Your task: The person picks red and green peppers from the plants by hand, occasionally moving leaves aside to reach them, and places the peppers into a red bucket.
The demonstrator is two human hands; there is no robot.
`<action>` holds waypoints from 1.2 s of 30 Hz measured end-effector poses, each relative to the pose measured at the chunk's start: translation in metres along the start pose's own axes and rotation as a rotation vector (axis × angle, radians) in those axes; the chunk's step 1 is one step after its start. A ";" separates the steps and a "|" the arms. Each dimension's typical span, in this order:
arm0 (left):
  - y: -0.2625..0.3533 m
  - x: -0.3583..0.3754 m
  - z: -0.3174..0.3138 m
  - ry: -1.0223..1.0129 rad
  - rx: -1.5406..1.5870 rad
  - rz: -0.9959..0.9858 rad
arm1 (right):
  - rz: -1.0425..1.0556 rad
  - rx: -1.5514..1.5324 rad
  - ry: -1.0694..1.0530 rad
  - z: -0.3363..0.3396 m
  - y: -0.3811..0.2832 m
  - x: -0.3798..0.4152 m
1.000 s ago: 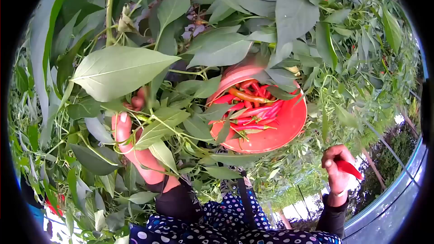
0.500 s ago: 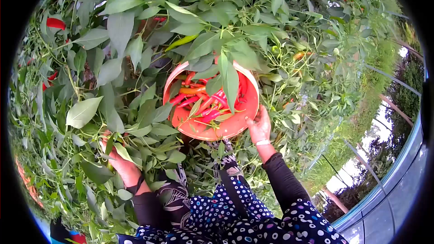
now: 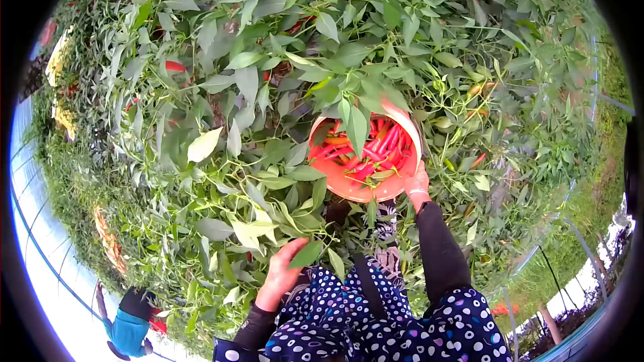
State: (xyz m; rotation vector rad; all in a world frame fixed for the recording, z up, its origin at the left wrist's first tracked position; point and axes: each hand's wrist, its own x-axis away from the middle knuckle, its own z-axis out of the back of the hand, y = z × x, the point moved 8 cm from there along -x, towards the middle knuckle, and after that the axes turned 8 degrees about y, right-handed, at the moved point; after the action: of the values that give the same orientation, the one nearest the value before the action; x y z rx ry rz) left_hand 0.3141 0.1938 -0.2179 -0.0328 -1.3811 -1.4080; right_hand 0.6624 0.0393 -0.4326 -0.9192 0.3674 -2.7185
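Note:
A red-orange bucket tips toward me among the plants, and red chili peppers lie inside it. My right hand grips its rim at the lower right. Green leaves hang over the bucket's mouth and hide part of the peppers. Lower left of the bucket, close to my dotted apron, my left hand has its fingers stretched out and apart. A pepper leaf overlaps its fingertips; no pepper shows in that hand.
Dense pepper plants surround the bucket, with red peppers such as one pepper showing between leaves. At the lower left, a person in a teal top is among the plants. Thin poles stand along the right side.
My left hand has drawn back from the foliage toward my apron. The view has swung left, bringing the person in teal further into sight. My right hand still holds the bucket.

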 end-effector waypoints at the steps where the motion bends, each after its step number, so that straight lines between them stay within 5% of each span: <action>1: 0.002 0.001 -0.033 -0.343 0.061 0.201 | 0.037 -0.021 0.018 -0.002 0.005 -0.002; 3: 0.021 -0.016 -0.073 -0.516 -0.069 0.013 | -0.033 0.011 -0.045 -0.001 0.001 -0.005; 5: 0.012 -0.047 -0.097 -0.495 0.344 0.270 | -0.039 0.077 -0.076 0.015 -0.023 0.000; 6: 0.007 -0.072 -0.095 -0.318 0.537 0.363 | 0.060 -0.023 -0.001 0.014 -0.019 -0.003; 9: -0.028 -0.150 -0.060 0.307 0.555 0.193 | 0.068 -0.058 -0.041 0.016 -0.019 -0.015; 11: -0.037 -0.180 -0.046 0.441 0.293 0.190 | 0.101 -0.162 -0.063 0.033 -0.043 -0.013; 13: -0.055 -0.206 -0.054 0.392 0.235 0.185 | 0.078 -0.049 -0.051 0.031 -0.034 -0.021; 16: -0.054 -0.218 -0.065 0.241 0.472 0.499 | 0.024 -0.007 -0.097 0.035 -0.042 -0.023; 25: -0.071 -0.243 -0.067 0.107 0.362 0.423 | -0.019 0.084 -0.194 0.047 -0.061 -0.047; 28: -0.064 -0.241 -0.070 0.229 0.424 0.424 | -0.033 0.097 -0.191 0.053 -0.069 -0.044; 30: -0.083 -0.249 -0.087 0.122 0.642 0.437 | -0.035 0.047 -0.159 0.041 -0.053 -0.043; 33: -0.114 -0.243 -0.086 0.103 0.545 0.458 | -0.066 -0.043 -0.116 0.038 -0.052 -0.027; 36: -0.094 -0.225 -0.090 0.040 0.700 0.465 | -0.064 -0.010 -0.109 0.043 -0.045 -0.023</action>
State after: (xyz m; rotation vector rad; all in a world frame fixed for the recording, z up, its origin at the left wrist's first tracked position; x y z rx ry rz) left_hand 0.3956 0.2467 -0.4591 0.1242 -1.6360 -0.5010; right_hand 0.6997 0.0814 -0.3982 -1.0951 0.3365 -2.7110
